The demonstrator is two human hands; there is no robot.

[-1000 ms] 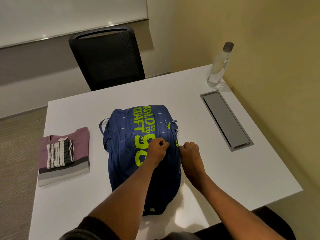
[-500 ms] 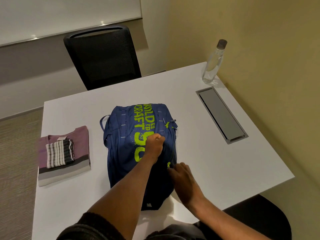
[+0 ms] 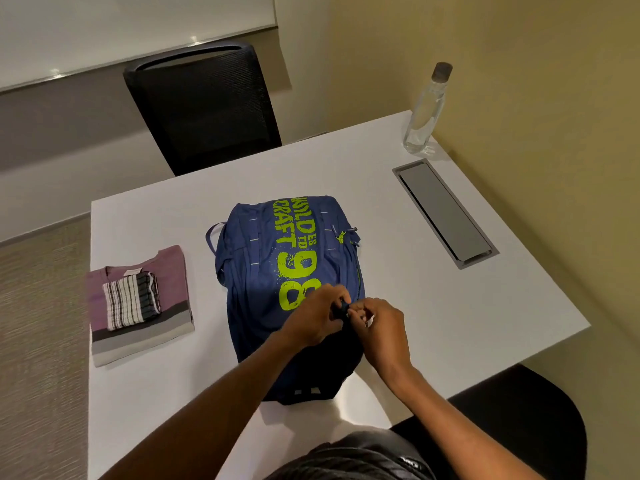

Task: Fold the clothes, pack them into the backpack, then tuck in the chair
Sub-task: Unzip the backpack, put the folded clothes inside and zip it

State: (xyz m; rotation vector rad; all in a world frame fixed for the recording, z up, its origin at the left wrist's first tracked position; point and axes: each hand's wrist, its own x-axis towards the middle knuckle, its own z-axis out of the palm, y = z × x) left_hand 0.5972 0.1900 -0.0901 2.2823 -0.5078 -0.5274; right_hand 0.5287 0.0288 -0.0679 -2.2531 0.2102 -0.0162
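1. Between the two sets of fingers, on the right flank of the blue fabric backpack [image 3: 273,271] with lime-green lettering, sits a small dark zip pull [image 3: 344,306]. The left hand [image 3: 317,318] and right hand [image 3: 379,327] meet there, touching each other.
2. Left fingers [image 3: 337,299] are curled and pinched on the pull. Right fingers [image 3: 358,311] are curled too and close on it from the other side. Whether they hold the pull itself or the seam just beside it I cannot tell.
3. Lying flat on the white worktop [image 3: 450,306], the backpack has its long axis running away from the fingers, top end far, base end near the person. Its zip line follows that axis along the right edge, from the fingers out toward the lime-green zip tags [image 3: 341,237] near the top.
4. My judgement is that the bag is being opened. The pull must travel along that line while the other hand braces the fabric.
5. Left of the fingers, well apart from the backpack, rests a folded purple-and-grey shirt [image 3: 169,268] with a small folded black-and-white striped cloth [image 3: 130,301] on top. Neither is packed yet, and the left hand is nearer for reaching them.
6. Beyond the fingers, across the worktop, stands a black mesh-backed chair [image 3: 204,109]. A dark chair seat [image 3: 519,427] shows near the person, right of the fingers. Which one is to be tucked in I cannot tell.
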